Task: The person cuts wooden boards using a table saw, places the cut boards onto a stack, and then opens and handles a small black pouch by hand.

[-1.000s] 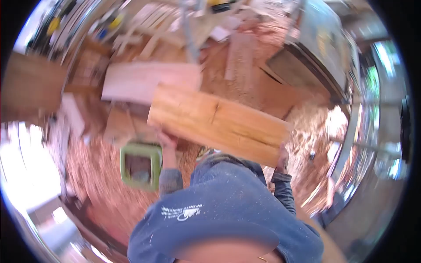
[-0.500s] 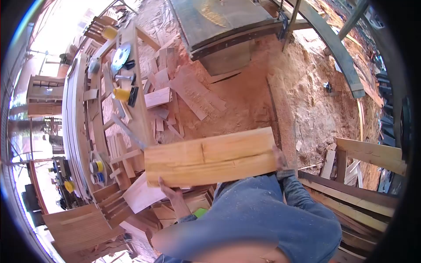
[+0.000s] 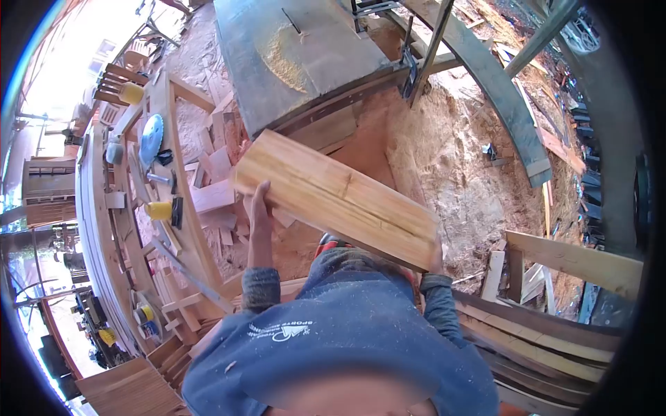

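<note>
The dusty ground spreads widest, pale on the right and reddish-brown below the middle. Ahead stands a large grey table with a narrow slot in its top and a drift of yellow sawdust near its front edge. A long grey beam runs down the right side, and boards lie in a pile at lower right, beside the person. At left, a long wooden frame bears several tools. In front of the person's body is a thick wooden plank, raised clear of the ground, slanting from upper left to lower right, broad face up. Both hands grip it: the left hand is curled round its left end, thumb on top; the right hand clasps the right end, its fingers mostly hidden. Smallest are a blue disc and a yellow cup-shaped piece on the frame.
</note>
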### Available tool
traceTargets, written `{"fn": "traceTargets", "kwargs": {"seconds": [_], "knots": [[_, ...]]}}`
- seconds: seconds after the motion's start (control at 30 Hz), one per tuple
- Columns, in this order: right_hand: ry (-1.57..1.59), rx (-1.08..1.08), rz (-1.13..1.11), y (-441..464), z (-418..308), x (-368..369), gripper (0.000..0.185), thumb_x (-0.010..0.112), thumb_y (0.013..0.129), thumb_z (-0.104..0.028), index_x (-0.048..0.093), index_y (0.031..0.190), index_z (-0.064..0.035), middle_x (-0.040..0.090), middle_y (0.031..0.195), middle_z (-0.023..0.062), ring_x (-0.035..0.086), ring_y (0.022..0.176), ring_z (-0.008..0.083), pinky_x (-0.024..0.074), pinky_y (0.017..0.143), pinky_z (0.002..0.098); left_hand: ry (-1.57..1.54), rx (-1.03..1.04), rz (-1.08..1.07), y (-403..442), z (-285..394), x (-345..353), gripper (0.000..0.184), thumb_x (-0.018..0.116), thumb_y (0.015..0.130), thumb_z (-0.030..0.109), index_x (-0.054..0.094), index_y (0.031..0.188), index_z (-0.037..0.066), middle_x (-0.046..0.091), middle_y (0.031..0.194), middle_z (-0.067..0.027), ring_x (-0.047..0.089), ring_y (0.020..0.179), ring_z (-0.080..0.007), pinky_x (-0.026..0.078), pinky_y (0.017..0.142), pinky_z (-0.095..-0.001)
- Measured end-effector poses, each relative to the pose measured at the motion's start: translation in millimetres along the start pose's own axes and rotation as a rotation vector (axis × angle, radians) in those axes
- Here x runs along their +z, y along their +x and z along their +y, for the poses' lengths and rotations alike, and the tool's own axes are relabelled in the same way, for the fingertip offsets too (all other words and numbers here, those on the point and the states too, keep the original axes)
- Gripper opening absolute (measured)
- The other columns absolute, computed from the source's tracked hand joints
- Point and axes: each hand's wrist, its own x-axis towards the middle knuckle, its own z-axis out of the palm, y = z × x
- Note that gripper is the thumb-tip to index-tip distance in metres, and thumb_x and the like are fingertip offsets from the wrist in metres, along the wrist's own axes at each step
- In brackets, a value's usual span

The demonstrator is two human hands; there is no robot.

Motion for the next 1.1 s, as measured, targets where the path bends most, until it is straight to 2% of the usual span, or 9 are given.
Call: {"fn": "traceTargets", "kwargs": {"seconds": [0.07,0.27,0.5,0.6,0.7,0.8,0.93,1.03,1.1], "knots": [[-0.039,0.027,0.028,33.1,-1.7,8.9,0.069,0.041,0.108,-0.057,0.046,0.153,-0.0042,0.062,0.140,0.0180,0.064,0.122,0.0292,0.0539,0.105,0.0422,0.050,-0.074,0.018,74.8,-5.8,38.0,0.053,0.077,0.085,0.013,0.062,0.132,-0.006,0.072,0.117,-0.0111,0.069,0.102,-0.0215,0.054,0.090,-0.0325],[-0.078,0.264,0.102,113.8,-17.9,102.2,0.068,0.039,0.108,-0.057,0.047,0.152,-0.0057,0.062,0.142,0.0156,0.062,0.125,0.0300,0.0519,0.106,0.0432,0.443,0.140,-0.039,243.3,24.2,170.0,0.047,0.076,0.082,0.023,0.070,0.115,-0.010,0.075,0.108,-0.0160,0.070,0.100,-0.0250,0.052,0.094,-0.0338],[-0.026,0.368,0.266,123.3,-45.2,151.6,0.068,0.038,0.108,-0.056,0.048,0.152,-0.0055,0.061,0.143,0.0142,0.061,0.128,0.0302,0.0505,0.108,0.0434,0.694,0.197,0.111,314.9,83.5,285.7,0.075,0.077,0.077,0.023,0.045,0.135,-0.012,0.060,0.133,-0.0303,0.062,0.121,-0.0380,0.048,0.104,-0.0414],[0.047,0.350,0.350,117.3,-51.0,161.2,0.068,0.038,0.107,-0.056,0.048,0.151,-0.0054,0.061,0.143,0.0136,0.060,0.129,0.0303,0.0499,0.109,0.0434,0.603,0.374,-0.057,348.7,51.6,332.7,0.087,0.076,0.077,0.020,0.034,0.146,-0.013,0.042,0.151,-0.0354,0.045,0.141,-0.0450,0.040,0.114,-0.0458],[0.159,0.272,0.455,118.7,-43.8,173.5,0.067,0.038,0.107,-0.055,0.048,0.151,-0.0053,0.060,0.143,0.0130,0.059,0.130,0.0304,0.0492,0.109,0.0435,1.018,0.498,0.061,361.0,10.2,383.2,0.105,0.079,0.078,0.022,0.019,0.157,-0.012,0.020,0.165,-0.0353,0.022,0.155,-0.0483,0.029,0.122,-0.0548],[0.298,0.068,0.622,137.0,-23.3,194.4,0.067,0.038,0.107,-0.055,0.048,0.151,-0.0051,0.060,0.144,0.0124,0.058,0.131,0.0305,0.0486,0.110,0.0436,1.106,0.232,0.110,348.0,9.6,442.2,0.118,0.079,0.076,0.026,0.004,0.161,-0.009,0.012,0.167,-0.0342,0.008,0.158,-0.0480,0.020,0.124,-0.0643],[0.406,-0.155,0.718,169.1,-18.0,219.5,0.067,0.037,0.107,-0.054,0.049,0.150,-0.0050,0.060,0.144,0.0116,0.057,0.132,0.0307,0.0478,0.111,0.0437,1.343,0.220,0.035,357.4,-26.7,480.6,0.117,0.080,0.082,0.036,0.007,0.164,-0.005,0.006,0.171,-0.0308,0.004,0.161,-0.0441,0.016,0.123,-0.0688],[0.482,-0.025,0.580,177.9,-29.9,212.4,0.070,0.033,0.107,-0.059,0.051,0.149,-0.0070,0.059,0.147,0.0104,0.057,0.133,0.0325,0.0464,0.112,0.0450,1.409,0.206,-0.067,370.7,-65.4,479.5,0.111,0.077,0.086,0.038,0.010,0.165,-0.002,0.007,0.172,-0.0272,0.004,0.161,-0.0428,0.013,0.124,-0.0686],[0.502,-0.089,0.573,197.0,-38.1,208.7,0.071,0.033,0.107,-0.060,0.052,0.149,-0.0072,0.058,0.148,0.0111,0.056,0.133,0.0333,0.0455,0.113,0.0459,1.406,0.203,-0.091,380.3,-79.0,492.2,0.107,0.075,0.088,0.038,0.013,0.165,-0.002,0.009,0.173,-0.0256,0.005,0.161,-0.0426,0.012,0.124,-0.0678]]}}
